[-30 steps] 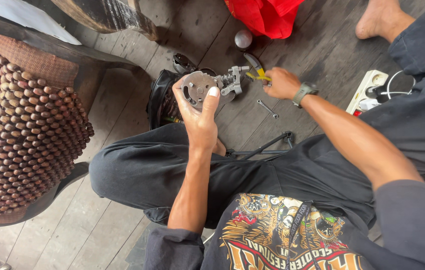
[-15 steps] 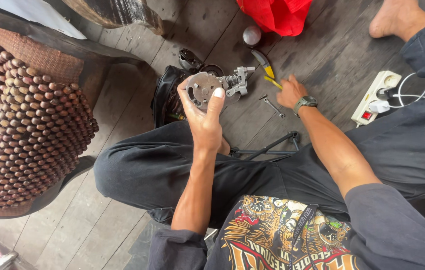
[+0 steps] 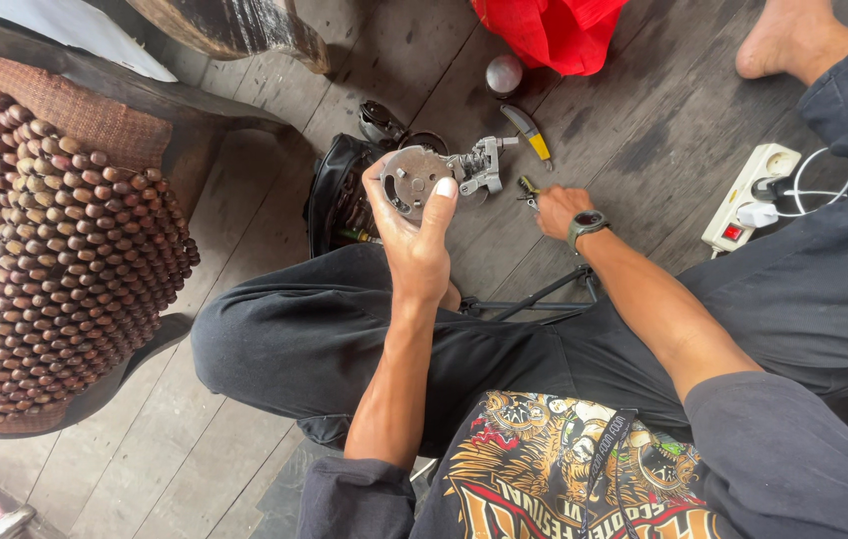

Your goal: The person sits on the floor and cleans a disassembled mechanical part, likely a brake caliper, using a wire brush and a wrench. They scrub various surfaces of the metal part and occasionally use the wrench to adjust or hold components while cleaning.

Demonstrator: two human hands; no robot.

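Soft, even daylight fills the scene, bright without harsh glare. Beyond the fingers (image 3: 441,192) of the left hand, the grey wooden plank floor (image 3: 634,130) shows only faint, diffuse shadows. The round grey metal part (image 3: 410,178) is sharp; the frame's corners bend and soften slightly.

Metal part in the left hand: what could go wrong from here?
1. The left hand grips the round metal assembly by fingertips alone, in mid-air; it could slip onto the wooden floor.
2. The right hand reaches among small tools lying loose on the boards; small pieces may roll into the gaps.
3. The power strip with its cable lies near the right elbow and could snag.
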